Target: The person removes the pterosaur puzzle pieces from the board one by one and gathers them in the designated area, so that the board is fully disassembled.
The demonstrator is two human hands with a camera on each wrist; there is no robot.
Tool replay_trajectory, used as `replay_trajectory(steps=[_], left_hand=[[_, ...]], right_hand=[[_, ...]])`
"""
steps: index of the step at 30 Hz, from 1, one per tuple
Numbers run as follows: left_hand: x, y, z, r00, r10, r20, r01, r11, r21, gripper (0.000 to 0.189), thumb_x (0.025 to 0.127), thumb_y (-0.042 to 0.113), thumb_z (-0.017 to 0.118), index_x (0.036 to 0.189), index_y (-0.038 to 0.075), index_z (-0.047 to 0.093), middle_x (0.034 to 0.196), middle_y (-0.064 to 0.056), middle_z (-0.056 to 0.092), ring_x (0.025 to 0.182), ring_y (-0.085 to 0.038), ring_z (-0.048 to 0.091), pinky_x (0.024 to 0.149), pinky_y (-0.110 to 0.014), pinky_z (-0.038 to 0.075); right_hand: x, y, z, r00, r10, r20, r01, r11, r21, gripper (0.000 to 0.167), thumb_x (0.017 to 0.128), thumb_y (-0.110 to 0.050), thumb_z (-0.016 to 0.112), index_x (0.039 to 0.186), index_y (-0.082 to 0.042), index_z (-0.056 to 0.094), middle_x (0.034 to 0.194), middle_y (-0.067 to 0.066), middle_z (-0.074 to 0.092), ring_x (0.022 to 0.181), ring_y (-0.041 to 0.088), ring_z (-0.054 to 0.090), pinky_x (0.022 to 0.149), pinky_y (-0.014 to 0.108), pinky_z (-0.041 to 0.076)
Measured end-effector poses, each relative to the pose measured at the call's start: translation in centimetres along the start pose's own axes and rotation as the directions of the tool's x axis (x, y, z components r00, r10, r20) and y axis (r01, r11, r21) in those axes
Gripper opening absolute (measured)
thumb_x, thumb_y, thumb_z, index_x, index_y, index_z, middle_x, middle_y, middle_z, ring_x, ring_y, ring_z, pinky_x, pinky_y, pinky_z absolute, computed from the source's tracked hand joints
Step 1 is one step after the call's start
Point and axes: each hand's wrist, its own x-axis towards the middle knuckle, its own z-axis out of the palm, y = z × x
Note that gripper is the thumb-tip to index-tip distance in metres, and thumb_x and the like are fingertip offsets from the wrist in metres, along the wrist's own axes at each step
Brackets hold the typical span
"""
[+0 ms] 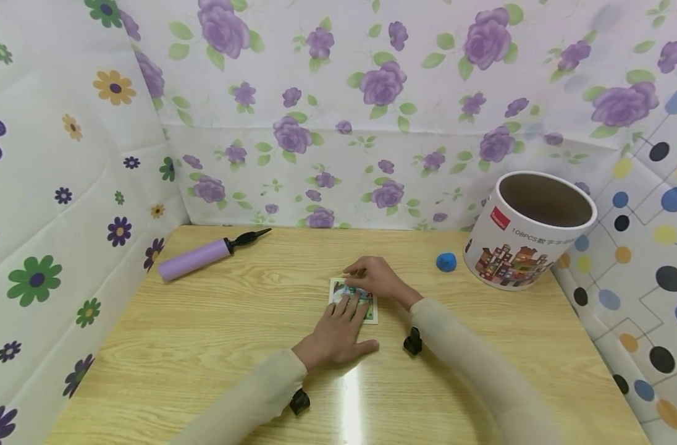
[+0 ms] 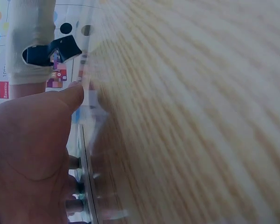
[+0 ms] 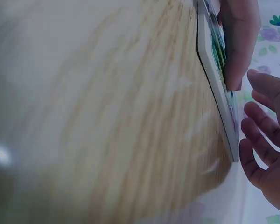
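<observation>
Both hands meet over a small picture board [image 1: 338,294] lying flat on the bench [image 1: 233,321]. On its near side, the left hand [image 1: 335,337] lays nearly straight fingers across the printed face, thumb held out to the side above the bare wood; it bears down rather than grips. At the far edge, the right hand [image 1: 377,278] has its fingers loosely bent and spread, with no pinch to be seen; whether a fingertip touches the rim is too close to tell.

Seen edge-on from the right wrist, the board is thin, pale-sided and straight, so I would judge it light and stiff, something like card or thin wood. Its face has a sheen and probably slides easily on the smooth bench; flat pressure could push it askew. With so little edge to catch, it should handle best by the rim: thumb on one side, fingers on the opposite one, or a fingertip worked under the corner beside the right hand. Corners are likely the weak spot, liable to chip or fray if bent.

Beyond the right hand, out to its right, sits a blue lump [image 1: 446,262], well apart from the board.
</observation>
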Motion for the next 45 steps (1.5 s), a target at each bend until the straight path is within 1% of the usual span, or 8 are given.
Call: replay_trajectory(steps=[7, 10, 14, 20, 26, 34, 41, 45], left_hand=[[-0.1, 0.0, 0.0, 1.0, 0.019, 0.006, -0.02, 0.998, 0.054, 0.092, 0.1, 0.073, 0.035, 0.165, 0.01, 0.016, 0.17, -0.017, 0.014, 0.157, -0.034, 0.014, 0.123, -0.054, 0.022], [-0.1, -0.1, 0.1, 1.0, 0.027, 0.013, -0.028, 0.997, 0.068, 0.091, 0.1, 0.073, 0.035, 0.166, 0.014, 0.015, 0.17, -0.017, 0.012, 0.157, -0.034, 0.013, 0.123, -0.054, 0.022], [-0.3, 0.0, 0.1, 0.999, 0.032, 0.014, -0.033, 0.997, 0.073, 0.089, 0.099, 0.074, 0.035, 0.166, 0.019, 0.016, 0.17, -0.017, 0.01, 0.157, -0.034, 0.011, 0.123, -0.055, 0.022], [-0.3, 0.4, -0.2, 1.0, 0.022, 0.015, -0.022, 0.999, 0.035, 0.09, 0.099, 0.075, 0.031, 0.165, 0.016, 0.018, 0.17, -0.018, 0.011, 0.157, -0.036, 0.01, 0.122, -0.058, 0.022], [-0.1, 0.5, -0.2, 1.0, 0.013, 0.026, -0.014, 0.999, 0.03, 0.091, 0.099, 0.076, 0.028, 0.166, 0.015, 0.016, 0.17, -0.018, 0.01, 0.157, -0.037, 0.01, 0.122, -0.059, 0.021], [-0.1, 0.5, -0.1, 0.999, 0.019, 0.036, -0.018, 1.0, -0.008, 0.092, 0.1, 0.075, 0.03, 0.165, 0.013, 0.015, 0.17, -0.02, 0.009, 0.157, -0.038, 0.01, 0.123, -0.053, 0.022], [0.0, 0.6, 0.1, 0.999, 0.029, 0.021, -0.03, 0.999, 0.034, 0.094, 0.099, 0.076, 0.03, 0.165, 0.011, 0.015, 0.169, -0.021, 0.009, 0.157, -0.035, 0.011, 0.123, -0.051, 0.023], [0.1, 0.6, 0.1, 0.999, 0.026, 0.025, -0.027, 0.999, 0.041, 0.093, 0.099, 0.075, 0.031, 0.165, 0.011, 0.016, 0.169, -0.021, 0.01, 0.157, -0.034, 0.011, 0.123, -0.051, 0.023]], right_hand=[[0.6, -0.2, 0.7, 1.0, 0.015, 0.024, -0.015, 1.0, 0.021, 0.032, 0.091, -0.038, 0.079, 0.114, -0.016, 0.08, 0.105, -0.003, 0.073, 0.09, 0.01, 0.065, 0.08, 0.033, 0.057], [0.6, -0.5, 0.8, 0.998, 0.038, 0.04, -0.039, 0.999, 0.023, 0.031, 0.091, -0.037, 0.079, 0.113, -0.016, 0.08, 0.105, -0.004, 0.072, 0.09, 0.01, 0.064, 0.08, 0.032, 0.056], [0.7, -0.7, 0.9, 0.997, 0.046, 0.054, -0.048, 0.999, 0.022, 0.029, 0.09, -0.037, 0.08, 0.111, -0.016, 0.081, 0.102, -0.005, 0.07, 0.089, 0.01, 0.062, 0.079, 0.031, 0.055], [0.8, -0.8, 1.2, 0.997, 0.042, 0.061, -0.041, 0.999, -0.011, 0.028, 0.088, -0.037, 0.082, 0.108, -0.017, 0.082, 0.098, -0.005, 0.069, 0.086, 0.009, 0.061, 0.076, 0.03, 0.054], [0.9, -0.8, 1.3, 0.996, 0.057, 0.069, -0.055, 0.998, -0.026, 0.027, 0.087, -0.038, 0.083, 0.107, -0.018, 0.082, 0.1, -0.006, 0.069, 0.089, 0.008, 0.062, 0.08, 0.03, 0.055], [1.0, -1.1, 1.3, 0.996, 0.066, 0.067, -0.065, 0.998, -0.022, 0.026, 0.086, -0.037, 0.084, 0.103, -0.017, 0.082, 0.101, -0.004, 0.071, 0.091, 0.011, 0.064, 0.083, 0.033, 0.056], [1.0, -1.4, 1.2, 0.995, 0.069, 0.078, -0.067, 0.997, -0.035, 0.029, 0.085, -0.039, 0.084, 0.105, -0.017, 0.081, 0.103, -0.004, 0.071, 0.092, 0.01, 0.065, 0.085, 0.032, 0.056], [1.1, -1.5, 1.2, 0.994, 0.071, 0.086, -0.066, 0.996, -0.062, 0.03, 0.084, -0.04, 0.085, 0.104, -0.018, 0.081, 0.102, -0.005, 0.071, 0.091, 0.01, 0.063, 0.084, 0.032, 0.055]])
